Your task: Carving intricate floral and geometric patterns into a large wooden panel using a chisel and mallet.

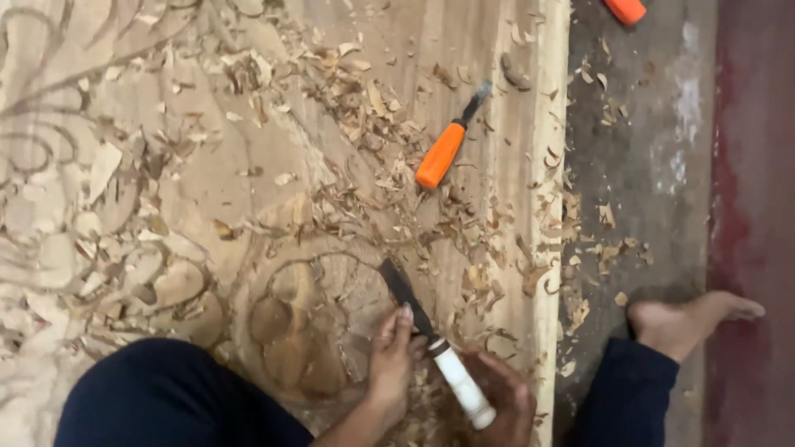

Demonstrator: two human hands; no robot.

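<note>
A white-handled chisel [431, 339] is held in both hands over a large carved wooden panel [248, 165] that lies flat on the floor. The right hand [505, 397] is closed around the lower part of the white handle, while the left hand [389, 356] is curled beside the dark blade, its fingers laid against the steel just above the ferrule. The blade tip is set into the panel near a rounded relief motif [306, 331], close to the panel's right-hand edge.

Much of the carving appears to have been done already. Scrolls and leaf forms are cut into relief across the left of the panel, and thick drifts of wood shavings [364, 165] are spread over the middle and right. The motif at the blade is roughed out in rounded lobes, but its surfaces look coarse; whether finer detailing is left there cannot be judged surely, since the view is soft and partly masked by chips. The plain band along the right edge is uncut.

An orange-handled chisel [447, 145] is laid down among the shavings, well apart from the hands, and another orange handle [625, 10] is seen at the top edge on the concrete floor [654, 165]. A bare foot [687, 319] rests on the floor beside the panel.
</note>
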